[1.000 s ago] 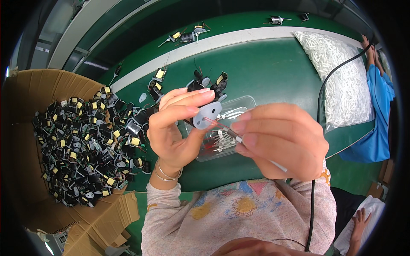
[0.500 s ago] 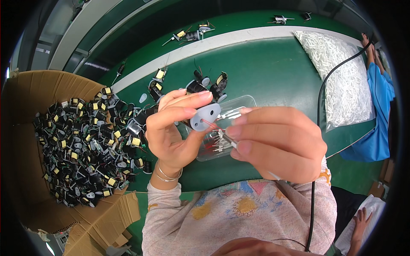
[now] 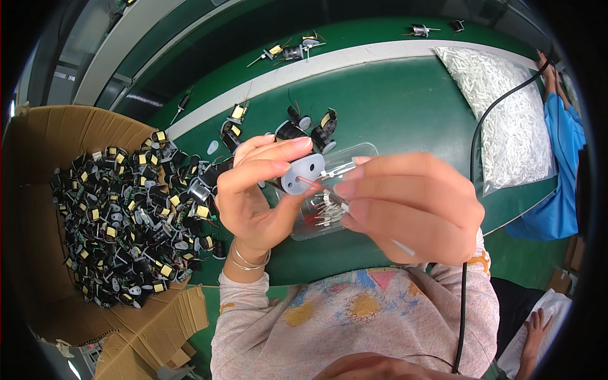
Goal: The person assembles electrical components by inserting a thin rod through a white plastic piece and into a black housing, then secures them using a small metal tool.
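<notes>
My left hand [image 3: 256, 190] holds a small black coil part with a grey oval end plate [image 3: 302, 173] facing right. My right hand [image 3: 408, 209] pinches a thin red wire with a white sleeve [image 3: 320, 188] right at the plate's hole; another white sleeve pokes out under my palm. Below both hands sits a clear plastic tray [image 3: 329, 218] with several sleeved wire pieces in it, on the green table [image 3: 392, 107].
A cardboard box [image 3: 44, 190] at the left is heaped with several black coil parts with yellow tape [image 3: 126, 221]. More coils [image 3: 304, 123] lie beyond the tray. A bag of white sleeves [image 3: 506, 120] lies right, by a black cable [image 3: 475, 158]. Another person's blue sleeve [image 3: 563, 171] is at the right.
My right hand has shifted slightly, bringing the red wire up against the grey plate. The left hand keeps the coil part almost in place.
</notes>
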`<act>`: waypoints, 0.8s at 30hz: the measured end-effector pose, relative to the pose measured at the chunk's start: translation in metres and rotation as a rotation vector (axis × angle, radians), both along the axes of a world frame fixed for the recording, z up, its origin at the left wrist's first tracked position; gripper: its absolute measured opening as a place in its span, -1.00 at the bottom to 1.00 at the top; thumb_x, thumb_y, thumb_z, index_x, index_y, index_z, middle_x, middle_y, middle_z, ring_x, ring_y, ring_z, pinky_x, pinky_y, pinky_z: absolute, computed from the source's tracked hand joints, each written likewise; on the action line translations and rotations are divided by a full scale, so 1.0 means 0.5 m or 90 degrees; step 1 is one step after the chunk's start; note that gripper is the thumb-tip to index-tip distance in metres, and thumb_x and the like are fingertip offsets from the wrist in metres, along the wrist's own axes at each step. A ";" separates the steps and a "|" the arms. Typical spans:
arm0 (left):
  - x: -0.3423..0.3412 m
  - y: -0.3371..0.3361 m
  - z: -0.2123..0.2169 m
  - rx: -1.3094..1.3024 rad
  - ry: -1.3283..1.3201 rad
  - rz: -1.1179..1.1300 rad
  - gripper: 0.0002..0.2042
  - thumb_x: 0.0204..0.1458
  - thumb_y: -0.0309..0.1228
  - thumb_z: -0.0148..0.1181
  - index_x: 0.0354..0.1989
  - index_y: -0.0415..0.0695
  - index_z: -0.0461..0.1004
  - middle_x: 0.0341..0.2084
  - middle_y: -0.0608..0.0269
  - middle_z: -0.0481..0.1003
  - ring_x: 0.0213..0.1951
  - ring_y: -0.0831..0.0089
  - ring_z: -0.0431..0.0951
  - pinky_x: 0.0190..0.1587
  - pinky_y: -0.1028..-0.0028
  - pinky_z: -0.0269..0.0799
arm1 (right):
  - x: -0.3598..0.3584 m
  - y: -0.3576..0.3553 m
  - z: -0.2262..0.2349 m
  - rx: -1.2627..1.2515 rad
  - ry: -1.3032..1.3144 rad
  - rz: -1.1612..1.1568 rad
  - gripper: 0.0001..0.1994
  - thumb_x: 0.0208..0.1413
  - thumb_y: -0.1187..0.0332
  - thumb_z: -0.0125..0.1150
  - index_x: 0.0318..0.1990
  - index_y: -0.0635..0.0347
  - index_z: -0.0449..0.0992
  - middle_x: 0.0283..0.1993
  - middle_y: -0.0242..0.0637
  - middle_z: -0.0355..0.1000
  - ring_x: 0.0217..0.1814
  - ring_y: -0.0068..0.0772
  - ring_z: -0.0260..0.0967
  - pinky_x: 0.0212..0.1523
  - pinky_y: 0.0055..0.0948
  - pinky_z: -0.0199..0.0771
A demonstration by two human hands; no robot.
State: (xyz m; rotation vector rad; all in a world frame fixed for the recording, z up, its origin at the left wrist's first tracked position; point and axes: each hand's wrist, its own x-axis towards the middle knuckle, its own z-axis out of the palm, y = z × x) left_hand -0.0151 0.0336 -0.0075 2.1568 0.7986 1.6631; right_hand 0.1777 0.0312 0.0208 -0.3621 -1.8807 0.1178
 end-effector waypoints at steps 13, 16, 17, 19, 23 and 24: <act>0.005 -0.013 0.012 -0.068 0.032 -0.010 -0.60 -0.34 -0.58 0.38 -0.30 -0.19 0.32 -0.33 0.03 0.55 -0.32 0.30 0.54 -0.19 0.39 0.34 | -0.011 0.008 0.002 -0.139 0.035 -0.017 -0.76 -0.44 0.64 0.34 -0.47 0.27 0.53 -0.43 -0.27 0.47 -0.41 -0.31 0.43 -0.41 -0.48 0.44; 0.009 -0.011 0.003 -0.092 -0.089 -0.064 -0.65 -0.31 -0.54 0.38 -0.35 -0.19 0.34 -0.34 0.01 0.55 -0.32 0.31 0.52 -0.23 0.41 0.34 | -0.007 0.012 0.008 -0.218 0.024 0.017 -0.77 -0.42 0.65 0.31 -0.46 0.27 0.53 -0.47 -0.28 0.45 -0.44 -0.31 0.41 -0.45 -0.49 0.40; 0.003 -0.007 0.000 -0.099 -0.061 -0.097 -0.71 -0.22 -0.51 0.34 -0.35 -0.21 0.34 -0.28 -0.06 0.53 -0.30 0.34 0.49 -0.22 0.43 0.35 | -0.004 0.013 0.008 -0.198 0.008 0.005 -0.76 -0.44 0.65 0.28 -0.46 0.27 0.54 -0.47 -0.28 0.45 -0.45 -0.32 0.40 -0.45 -0.50 0.39; 0.014 -0.022 0.006 -0.167 -0.125 -0.106 -0.73 -0.19 -0.51 0.32 -0.35 -0.23 0.33 -0.25 -0.08 0.51 -0.28 0.34 0.49 -0.19 0.44 0.36 | -0.005 0.010 0.010 -0.178 -0.008 -0.005 -0.75 -0.47 0.65 0.26 -0.46 0.28 0.54 -0.46 -0.28 0.45 -0.47 -0.33 0.39 -0.46 -0.50 0.39; 0.007 -0.032 0.015 -0.235 -0.137 -0.095 -0.79 -0.10 -0.53 0.24 -0.33 -0.28 0.33 -0.22 -0.12 0.48 -0.23 0.30 0.50 -0.12 0.44 0.38 | -0.020 0.000 -0.004 -0.050 -0.034 -0.121 -0.73 -0.49 0.58 0.20 -0.44 0.29 0.53 -0.46 -0.30 0.43 -0.49 -0.37 0.37 -0.52 -0.52 0.37; 0.009 -0.033 0.014 -0.235 -0.138 -0.095 -0.79 -0.10 -0.53 0.24 -0.33 -0.28 0.33 -0.22 -0.12 0.48 -0.23 0.30 0.50 -0.12 0.44 0.38 | -0.026 0.000 -0.010 0.015 -0.028 -0.145 -0.73 -0.45 0.52 0.19 -0.42 0.28 0.52 -0.46 -0.31 0.41 -0.51 -0.39 0.34 -0.57 -0.55 0.36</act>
